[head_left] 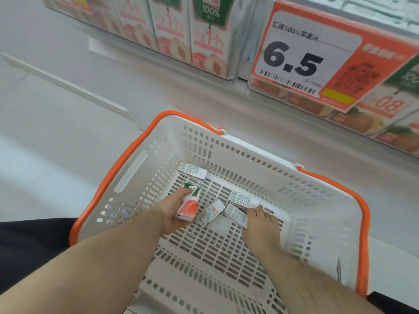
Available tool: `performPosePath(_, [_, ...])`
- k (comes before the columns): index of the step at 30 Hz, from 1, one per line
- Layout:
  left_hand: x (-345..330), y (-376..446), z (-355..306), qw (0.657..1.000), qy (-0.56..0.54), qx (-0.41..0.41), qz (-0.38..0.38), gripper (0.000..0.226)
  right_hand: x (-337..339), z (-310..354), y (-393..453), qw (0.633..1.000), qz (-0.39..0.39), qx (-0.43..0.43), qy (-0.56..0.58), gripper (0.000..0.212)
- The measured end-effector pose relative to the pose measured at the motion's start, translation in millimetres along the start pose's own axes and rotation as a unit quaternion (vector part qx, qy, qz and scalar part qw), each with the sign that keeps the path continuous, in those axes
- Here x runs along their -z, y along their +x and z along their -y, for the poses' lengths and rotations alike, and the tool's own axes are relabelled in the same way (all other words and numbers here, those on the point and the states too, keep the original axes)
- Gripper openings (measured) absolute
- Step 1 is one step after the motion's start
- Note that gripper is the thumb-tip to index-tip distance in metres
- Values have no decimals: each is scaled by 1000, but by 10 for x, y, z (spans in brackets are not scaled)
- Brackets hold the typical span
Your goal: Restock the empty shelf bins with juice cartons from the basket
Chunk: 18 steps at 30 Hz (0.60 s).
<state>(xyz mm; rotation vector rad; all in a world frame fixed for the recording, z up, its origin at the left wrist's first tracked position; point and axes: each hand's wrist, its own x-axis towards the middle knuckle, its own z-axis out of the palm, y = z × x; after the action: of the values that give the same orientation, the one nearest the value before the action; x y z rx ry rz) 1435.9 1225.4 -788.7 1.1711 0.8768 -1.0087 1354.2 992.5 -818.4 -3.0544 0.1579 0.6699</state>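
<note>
Basket holding loose cartons, left hand gripping peach carton, right hand fingers pinching another carton

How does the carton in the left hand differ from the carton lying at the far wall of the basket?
The carton in the left hand shows its peach front; the far carton shows a white printed side. The left hand holds the first; nothing touches the far one. Both are inside the basket.

Bright, even, soft shadows; motion blur on shelf cartons; wide-angle bending, seemingly, at edges.
</note>
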Motion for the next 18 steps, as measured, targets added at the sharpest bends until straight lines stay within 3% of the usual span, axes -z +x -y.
performPosePath(2, [7, -48, -7, 999, 22, -17, -21, 27, 6, -5, 10, 997, 29, -37, 64, 47])
performPosePath(4, [25, -91, -40, 999, 40, -26, -20, 25, 135, -11, -13, 970, 54, -107, 214, 37])
performPosePath(6, [15, -147, -83, 998, 52, -28, 0, 26, 320, -57, -33, 902, 86, -165, 389, 22])
performPosePath(9, [-48, -299, -174, 997, 58, -44, 27, 26, 619, -172, -89, 787, 147, -217, 558, 17])
performPosePath(11, [-101, -443, -254, 995, 65, -55, 53, 35, 814, -243, -153, 716, 177, -231, 635, 22])
performPosePath(13, [-182, -679, -362, 990, 83, -63, 90, 37, 1006, -274, -232, 669, 180, -225, 686, 25])
performPosePath(18, [-353, -1316, -670, 975, 66, -142, 159, 33, 1523, -233, -464, 612, 148, -178, 756, 14])
